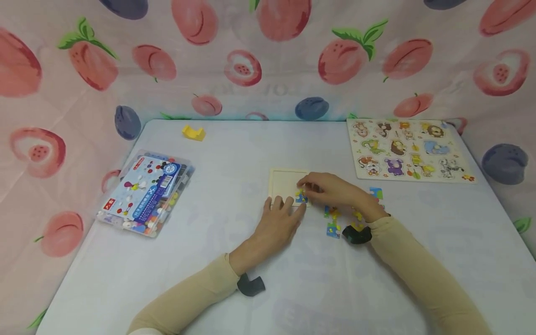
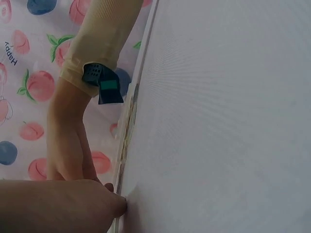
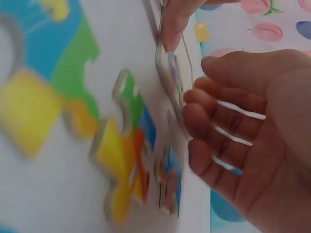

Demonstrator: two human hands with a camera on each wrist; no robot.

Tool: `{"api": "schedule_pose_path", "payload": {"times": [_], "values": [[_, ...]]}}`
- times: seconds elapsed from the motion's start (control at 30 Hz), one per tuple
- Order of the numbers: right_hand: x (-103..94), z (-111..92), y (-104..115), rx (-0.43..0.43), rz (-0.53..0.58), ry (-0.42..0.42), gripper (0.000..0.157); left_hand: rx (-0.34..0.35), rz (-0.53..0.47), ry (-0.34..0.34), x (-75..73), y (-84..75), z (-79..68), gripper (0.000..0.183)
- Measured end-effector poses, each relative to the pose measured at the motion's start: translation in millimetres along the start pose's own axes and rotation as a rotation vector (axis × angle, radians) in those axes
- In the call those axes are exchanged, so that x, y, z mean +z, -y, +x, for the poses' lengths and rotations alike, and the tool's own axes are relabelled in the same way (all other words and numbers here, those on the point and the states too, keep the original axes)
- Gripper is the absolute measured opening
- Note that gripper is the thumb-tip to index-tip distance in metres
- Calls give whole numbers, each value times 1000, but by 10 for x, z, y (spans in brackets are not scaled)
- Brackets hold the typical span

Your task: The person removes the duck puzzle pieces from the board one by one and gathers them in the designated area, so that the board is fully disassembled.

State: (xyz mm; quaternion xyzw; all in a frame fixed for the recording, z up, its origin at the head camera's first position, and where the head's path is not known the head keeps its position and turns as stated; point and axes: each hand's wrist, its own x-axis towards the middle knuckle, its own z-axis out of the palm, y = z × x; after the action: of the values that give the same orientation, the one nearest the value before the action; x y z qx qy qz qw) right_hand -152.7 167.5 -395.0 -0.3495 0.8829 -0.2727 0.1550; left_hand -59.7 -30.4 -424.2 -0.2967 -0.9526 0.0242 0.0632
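Observation:
A small pale puzzle tray (image 1: 282, 184) lies mid-table, with a blue-and-yellow jigsaw piece (image 1: 300, 196) in its front right corner. My left hand (image 1: 279, 225) rests its fingertips along the tray's front edge, fingers spread and relaxed. Over the tray's right side, my right hand (image 1: 331, 188) has its fingers loosely bent at the piece. In the right wrist view a gap shows between thumb and fingers of that right hand (image 3: 248, 121), with nothing visibly pinched. Loose jigsaw pieces (image 1: 333, 230) lie right of the tray, partly hidden under the right wrist.
A clear case of colourful parts (image 1: 144, 190) stands at the left. At the back right lies an animal puzzle board (image 1: 412, 150). A yellow curved block (image 1: 193, 133) sits near the back edge. Dark wrist mounts (image 1: 251, 285) show at both cuffs.

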Motion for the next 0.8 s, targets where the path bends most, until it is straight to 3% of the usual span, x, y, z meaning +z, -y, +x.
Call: {"api": "schedule_pose_path", "payload": {"times": [0.2,0.8], "values": [[22,24,39,13,-8,31,31,0,3,10,-3,-7,-2,41],[17,-2,59,67,6,7,30,-6,-5,-1,-25,-1,-7,40]]}}
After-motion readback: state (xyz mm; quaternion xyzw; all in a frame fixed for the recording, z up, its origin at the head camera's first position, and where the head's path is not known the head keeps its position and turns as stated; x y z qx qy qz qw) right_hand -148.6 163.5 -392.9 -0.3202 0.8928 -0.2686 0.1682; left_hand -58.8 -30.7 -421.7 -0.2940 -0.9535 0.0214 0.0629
